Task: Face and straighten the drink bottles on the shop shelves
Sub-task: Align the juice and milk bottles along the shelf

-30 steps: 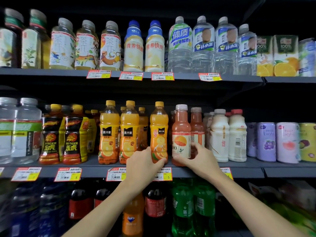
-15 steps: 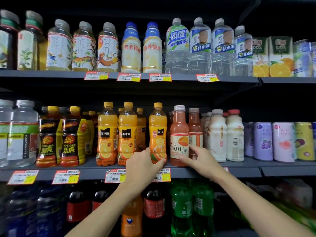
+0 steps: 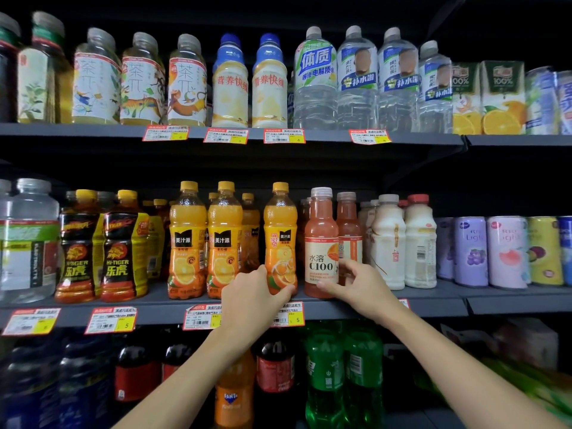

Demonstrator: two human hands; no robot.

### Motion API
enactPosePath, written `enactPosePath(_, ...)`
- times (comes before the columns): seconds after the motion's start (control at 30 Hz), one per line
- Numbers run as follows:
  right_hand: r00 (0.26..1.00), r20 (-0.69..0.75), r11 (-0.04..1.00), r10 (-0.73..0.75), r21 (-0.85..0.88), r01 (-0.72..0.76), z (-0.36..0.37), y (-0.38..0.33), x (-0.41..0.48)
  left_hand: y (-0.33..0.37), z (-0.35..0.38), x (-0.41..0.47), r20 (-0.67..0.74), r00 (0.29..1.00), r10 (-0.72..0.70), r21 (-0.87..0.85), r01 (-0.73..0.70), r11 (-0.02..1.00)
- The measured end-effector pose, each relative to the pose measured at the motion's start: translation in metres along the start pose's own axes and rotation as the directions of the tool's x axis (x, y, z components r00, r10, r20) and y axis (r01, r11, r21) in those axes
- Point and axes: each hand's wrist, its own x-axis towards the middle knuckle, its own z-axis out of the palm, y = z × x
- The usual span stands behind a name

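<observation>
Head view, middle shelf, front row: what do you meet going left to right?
clear electrolyte bottles → Hi-Tiger bottles → two orange juice bottles → third orange juice bottle, gripped by the left hand → C100 bottle, held by the right hand → white bottles → cans

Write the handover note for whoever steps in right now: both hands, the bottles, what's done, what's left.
Left hand: grips the base of the third orange juice bottle on the middle shelf.
Right hand: holds the C100 bottle low down, thumb in front.
Done: C100 label faces front; the two orange juice bottles further left face front.
Left: the gripped bottle's logo sits off to the right, so it likely needs turning; the pink bottle beside the C100 shows its label side-on.
</observation>
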Motion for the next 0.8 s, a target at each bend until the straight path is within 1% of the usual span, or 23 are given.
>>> enactPosePath(0.23, 1.0, 0.019, 1.0, -0.025, -0.015, 0.026, 0.0, 0.003, 0.0, -0.002, -0.001, 0.0, -0.01, 1.0, 0.013, 0.025, -0.013, 1.0)
enactPosePath(0.33, 0.999, 0.045, 1.0, -0.019, -0.003, 0.019, -0.001, 0.003, 0.0, -0.007, -0.005, 0.003, 0.033, 0.999, 0.034, 0.042, -0.035, 0.998)
enactPosePath(0.5, 0.996, 0.085, 1.0, -0.01, 0.002, 0.01, -0.002, 0.005, 0.002, -0.006, -0.007, 0.011, 0.091, 0.996, 0.017, 0.015, -0.018, 1.0)
enactPosePath(0.63, 0.997, 0.049, 0.997, -0.054, -0.055, 0.056, 0.0, 0.003, 0.002, -0.008, -0.006, 0.016, 0.111, 0.993, 0.047, -0.018, -0.045, 0.999)
enactPosePath(0.8, 0.997, 0.058, 0.997, -0.046, -0.06, 0.05, -0.001, 0.002, 0.003, -0.011, -0.01, 0.027, 0.199, 0.978, 0.064, -0.048, -0.056, 0.997)
